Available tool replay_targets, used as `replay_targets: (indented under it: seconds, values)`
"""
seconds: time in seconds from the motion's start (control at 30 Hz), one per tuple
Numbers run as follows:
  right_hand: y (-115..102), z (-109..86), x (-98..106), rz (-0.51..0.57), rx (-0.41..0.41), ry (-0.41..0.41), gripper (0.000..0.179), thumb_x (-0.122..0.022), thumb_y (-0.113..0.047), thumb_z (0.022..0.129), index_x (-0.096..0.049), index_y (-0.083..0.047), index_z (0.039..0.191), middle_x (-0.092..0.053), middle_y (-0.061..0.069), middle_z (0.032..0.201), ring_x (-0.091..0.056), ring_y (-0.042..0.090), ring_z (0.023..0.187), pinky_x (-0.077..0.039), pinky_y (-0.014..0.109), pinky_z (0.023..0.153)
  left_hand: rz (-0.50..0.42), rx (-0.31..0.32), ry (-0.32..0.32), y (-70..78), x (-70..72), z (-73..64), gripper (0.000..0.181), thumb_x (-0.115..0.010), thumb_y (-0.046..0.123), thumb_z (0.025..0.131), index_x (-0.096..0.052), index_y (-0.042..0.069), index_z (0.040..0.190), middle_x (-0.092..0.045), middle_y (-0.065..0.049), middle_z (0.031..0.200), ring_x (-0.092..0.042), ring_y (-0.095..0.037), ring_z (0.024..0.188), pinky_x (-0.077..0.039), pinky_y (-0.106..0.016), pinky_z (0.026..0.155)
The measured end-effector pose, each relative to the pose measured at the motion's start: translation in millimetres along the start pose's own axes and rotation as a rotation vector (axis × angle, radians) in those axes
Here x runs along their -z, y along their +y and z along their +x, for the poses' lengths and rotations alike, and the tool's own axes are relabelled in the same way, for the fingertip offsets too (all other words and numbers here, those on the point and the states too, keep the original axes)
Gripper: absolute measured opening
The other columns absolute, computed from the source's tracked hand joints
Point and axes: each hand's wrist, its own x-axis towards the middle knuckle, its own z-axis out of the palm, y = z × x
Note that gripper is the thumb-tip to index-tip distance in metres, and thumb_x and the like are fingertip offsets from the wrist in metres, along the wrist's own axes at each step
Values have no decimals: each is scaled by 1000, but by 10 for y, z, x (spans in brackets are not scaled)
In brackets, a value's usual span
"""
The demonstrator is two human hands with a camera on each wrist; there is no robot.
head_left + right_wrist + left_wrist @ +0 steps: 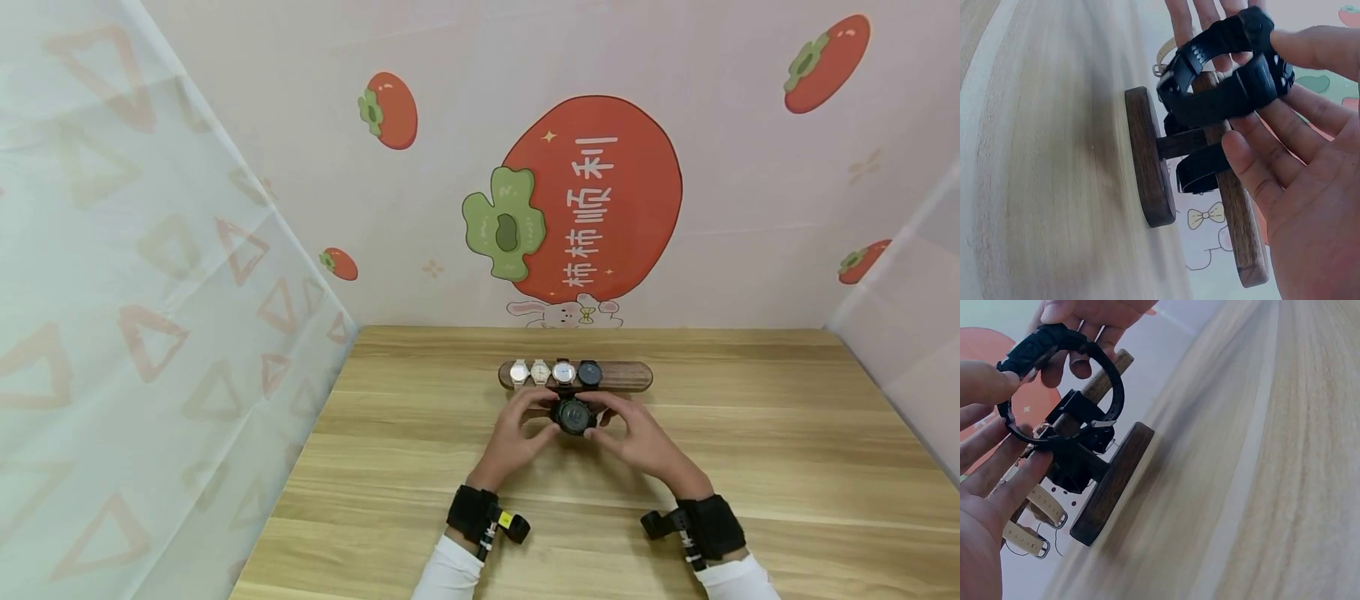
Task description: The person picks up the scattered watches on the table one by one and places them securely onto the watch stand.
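Both hands hold a black wristwatch [574, 415] just in front of a dark wooden watch stand [628, 376]. The left hand [517, 437] pinches the watch case from the left side, its thumb nearest me. From the right side, the right hand [639, 437] grips the case between thumb and fingers. In the left wrist view the black strap [1120, 394] forms a closed loop with a metal keeper or buckle piece. The right wrist view shows the looped watch [1222, 103] raised above the tabletop, overlapping the end of the stand's bar [1244, 237].
On the stand's bar sit several watches: a white one [519, 372], a cream one [540, 372], a silver-cased one [563, 372] and a dark one [590, 373]. The stand's base [1113, 487] rests on the wood-grain table [390, 467]. A printed cloth wall [420, 200] rises behind.
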Motion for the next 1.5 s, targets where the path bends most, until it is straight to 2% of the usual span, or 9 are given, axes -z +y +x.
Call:
replay_targets:
  seconds: [0.17, 0.27, 0.5, 0.67, 0.87, 1.07, 1.17, 1.33, 1.5]
  values:
    - [-5, -5, 5, 18, -40, 16, 49, -82, -19, 96, -66, -12, 141, -74, 8, 128, -67, 16, 101, -60, 44, 86, -21, -41, 36, -48, -14, 3, 33, -73, -7, 96, -65, 1, 128, -59, -20, 135, -63, -37, 127, -60, -40, 108]
    - [-5, -5, -1, 26, -63, 26, 49, -83, -20, 95, -66, -11, 140, -75, 7, 121, -68, 19, 102, -61, 44, 86, -16, -55, 43, -42, -26, 10, 31, -71, -5, 99, -67, 2, 129, -61, -19, 136, -63, -34, 128, -59, -41, 109]
    - [27, -7, -32, 73, -96, 75, 56, -88, -21, 90, -65, -10, 139, -74, 7, 118, -67, 24, 99, -60, 46, 84, 49, -63, 27, -6, -58, 18, 41, -72, 1, 100, -66, 3, 140, -62, -17, 143, -63, -32, 133, -56, -40, 113]
    - [42, -4, -56, 57, -43, 92, 61, -90, -20, 87, -66, -11, 142, -73, 9, 128, -63, 18, 97, -60, 41, 80, 125, -74, -24, 30, -91, 33, 58, -79, 7, 95, -59, 6, 149, -59, -14, 150, -59, -30, 138, -55, -39, 115]
    - [22, 8, -55, 35, -39, 94, 61, -92, -19, 83, -67, -9, 138, -73, 10, 129, -63, 20, 96, -60, 43, 81, 83, -31, -55, 63, -121, 47, 74, -87, 8, 89, -54, 10, 154, -54, -12, 154, -57, -27, 139, -56, -38, 113]
    - [18, 6, -41, 20, -20, 80, 66, -94, -19, 80, -66, -8, 139, -70, 11, 129, -63, 27, 97, -59, 38, 81, 58, -31, -63, 59, -145, 44, 74, -87, 4, 88, -53, 9, 154, -52, -14, 153, -58, -28, 138, -57, -39, 112]
    - [36, -7, -40, 3, 18, 76, 71, -95, -17, 79, -64, -11, 143, -65, 11, 137, -63, 27, 104, -60, 37, 85, 43, -24, -63, 47, -150, 36, 74, -86, 2, 88, -53, 8, 154, -49, -16, 154, -55, -30, 141, -55, -39, 115]
    - [47, -30, -20, 5, 60, 42, 78, -94, -14, 82, -59, -17, 151, -58, 13, 152, -63, 31, 126, -61, 48, 96, 32, -13, -59, 43, -148, 29, 73, -85, 2, 88, -54, 8, 154, -45, -18, 153, -54, -30, 141, -53, -36, 117]
    - [19, -47, 8, 22, 35, 20, 77, -92, -14, 85, -58, -19, 153, -58, 14, 154, -61, 38, 134, -58, 63, 101, 46, -51, -61, 38, -146, 42, 73, -85, 2, 89, -53, 5, 154, -47, -18, 152, -55, -30, 139, -54, -36, 115]
